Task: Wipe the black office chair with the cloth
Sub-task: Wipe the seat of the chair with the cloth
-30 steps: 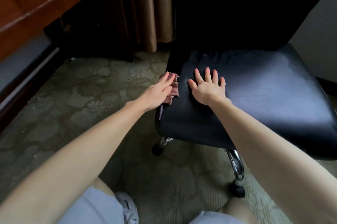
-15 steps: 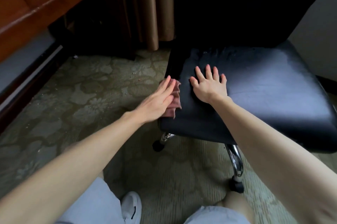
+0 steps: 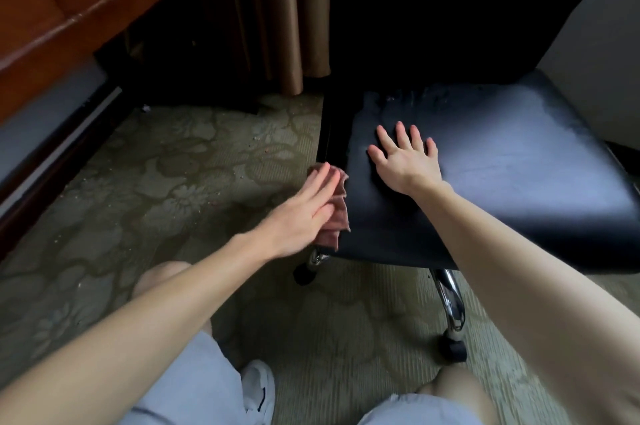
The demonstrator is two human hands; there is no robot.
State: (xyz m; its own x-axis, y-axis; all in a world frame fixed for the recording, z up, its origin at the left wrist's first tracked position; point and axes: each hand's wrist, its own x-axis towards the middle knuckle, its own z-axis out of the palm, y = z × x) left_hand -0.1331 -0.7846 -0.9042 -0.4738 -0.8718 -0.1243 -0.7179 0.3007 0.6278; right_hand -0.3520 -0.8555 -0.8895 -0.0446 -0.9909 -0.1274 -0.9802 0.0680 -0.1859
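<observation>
My left hand [image 3: 298, 216], fingers straight, presses the cloth [image 3: 337, 216] to the chair seat [image 3: 519, 175] at 9 o'clock; my right hand [image 3: 405, 161] lies flat, fingers spread, on it.

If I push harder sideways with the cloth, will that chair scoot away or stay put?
Likely to roll: the black office chair stands on casters over carpet. The right hand, flat on top, probably steadies it. The cloth hangs in folds, so it may bunch under pressure.

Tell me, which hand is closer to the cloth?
Left. The left hand presses the cloth against the side of the seat. The right hand lies flat on the seat, apart from the cloth.
</observation>
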